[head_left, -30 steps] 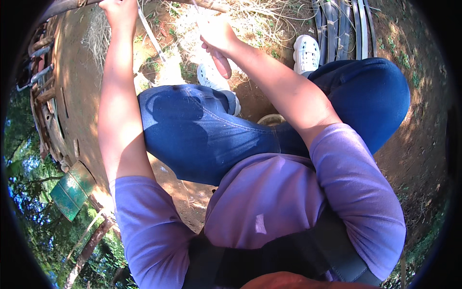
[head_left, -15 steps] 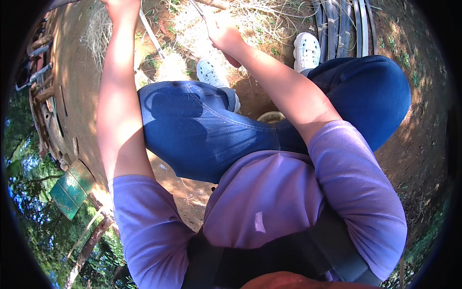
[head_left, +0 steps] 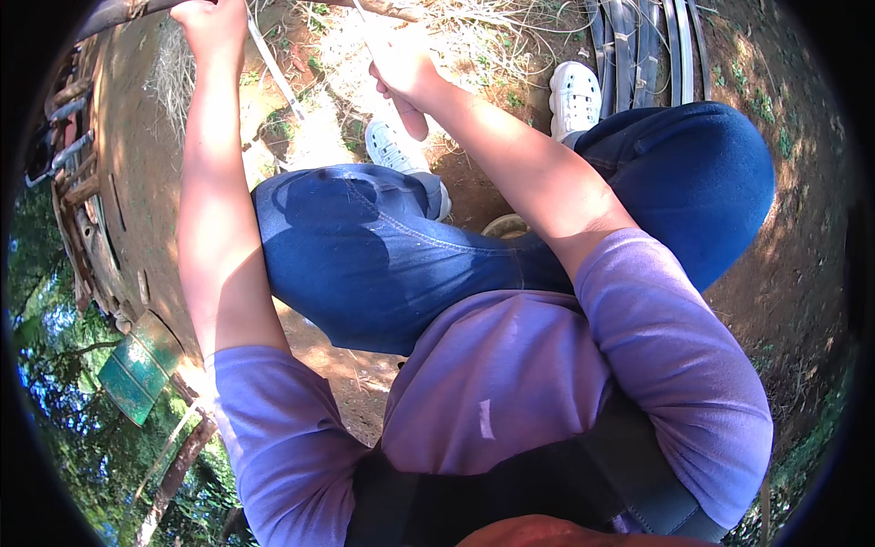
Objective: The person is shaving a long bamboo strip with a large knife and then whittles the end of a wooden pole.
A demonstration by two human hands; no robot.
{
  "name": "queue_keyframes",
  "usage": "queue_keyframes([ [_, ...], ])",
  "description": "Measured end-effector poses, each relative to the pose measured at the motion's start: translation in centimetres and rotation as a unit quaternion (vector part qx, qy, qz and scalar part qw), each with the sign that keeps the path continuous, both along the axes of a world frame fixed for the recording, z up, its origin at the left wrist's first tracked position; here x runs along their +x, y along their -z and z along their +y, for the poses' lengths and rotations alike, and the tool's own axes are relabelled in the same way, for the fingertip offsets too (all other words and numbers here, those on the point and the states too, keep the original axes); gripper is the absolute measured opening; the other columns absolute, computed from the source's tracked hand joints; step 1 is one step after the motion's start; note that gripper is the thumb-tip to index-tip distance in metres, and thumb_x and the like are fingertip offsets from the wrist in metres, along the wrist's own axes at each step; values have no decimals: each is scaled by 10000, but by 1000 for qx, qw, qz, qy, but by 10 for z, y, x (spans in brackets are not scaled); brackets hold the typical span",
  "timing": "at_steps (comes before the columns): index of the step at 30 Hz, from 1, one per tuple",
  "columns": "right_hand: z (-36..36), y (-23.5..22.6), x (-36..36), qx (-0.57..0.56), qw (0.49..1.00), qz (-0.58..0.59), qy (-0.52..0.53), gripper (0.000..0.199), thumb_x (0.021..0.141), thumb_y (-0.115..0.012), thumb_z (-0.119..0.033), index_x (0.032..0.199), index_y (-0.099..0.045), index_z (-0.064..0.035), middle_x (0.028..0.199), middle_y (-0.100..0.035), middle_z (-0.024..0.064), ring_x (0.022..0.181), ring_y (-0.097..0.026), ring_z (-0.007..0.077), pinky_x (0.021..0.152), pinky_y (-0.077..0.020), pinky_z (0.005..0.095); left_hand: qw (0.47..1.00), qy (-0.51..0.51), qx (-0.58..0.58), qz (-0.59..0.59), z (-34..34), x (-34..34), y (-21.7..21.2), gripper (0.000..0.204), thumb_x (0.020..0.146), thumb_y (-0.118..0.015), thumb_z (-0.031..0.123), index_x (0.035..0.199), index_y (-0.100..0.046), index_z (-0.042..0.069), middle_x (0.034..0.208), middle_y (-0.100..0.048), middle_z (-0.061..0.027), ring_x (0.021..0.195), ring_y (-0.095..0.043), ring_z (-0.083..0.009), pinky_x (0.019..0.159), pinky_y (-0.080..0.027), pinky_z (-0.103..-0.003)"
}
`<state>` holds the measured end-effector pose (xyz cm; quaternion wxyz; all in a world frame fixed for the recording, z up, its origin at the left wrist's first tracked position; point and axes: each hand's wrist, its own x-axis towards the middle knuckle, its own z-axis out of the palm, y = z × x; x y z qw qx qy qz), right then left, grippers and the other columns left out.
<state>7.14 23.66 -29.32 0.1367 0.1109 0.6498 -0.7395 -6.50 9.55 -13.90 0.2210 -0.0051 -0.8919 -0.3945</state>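
My left hand (head_left: 217, 35) is at the top edge beside a dark wooden pole (head_left: 132, 13), its fingers closed and partly cut off by the picture's edge. From its right side a long pale strip (head_left: 273, 66) slants down toward the ground. My right hand (head_left: 406, 71) is closed on a knife (head_left: 365, 25). The thin blade points up toward the pole, and a brown rounded end, seemingly the handle, sticks out below the fist. Strong sunlight washes out the fingers of that hand.
White clogs (head_left: 575, 100) are on my feet, on bare earth. Pale shavings (head_left: 492, 41) litter the ground. Long dark strips (head_left: 629, 50) lie at the far right. A round rim (head_left: 506, 225) shows between my legs. Stacked wood (head_left: 80, 187) and a green panel (head_left: 138, 367) stand left.
Both hands have shifted a little left and down in the picture. More of the pole shows at the top, and the pale strip has swung left along with my left hand.
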Motion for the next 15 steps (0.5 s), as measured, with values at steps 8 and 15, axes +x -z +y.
queue_keyframes([
  [8, 50, 82, -3, 41, 985, -170, 1, 478, 979, -432, -420, 745, -554, -22, 558, -514, 58, 494, -513, 156, 483, -468, 312, 992, 106, 48, 44, -11, -10, 8, 421, 888, -603, 191, 1183, -420, -47, 1051, -561, -156, 978, -570, -245, 841, -469, -342],
  [15, 26, 51, -3, 60, 997, -49, -20, 474, 991, -403, -397, 764, -568, -14, 560, -523, 75, 482, -512, 165, 487, -456, 334, 998, 59, 21, 31, 2, -4, 3, 519, 879, -610, 198, 1272, -380, -52, 1122, -530, -171, 1043, -532, -266, 915, -431, -365],
])
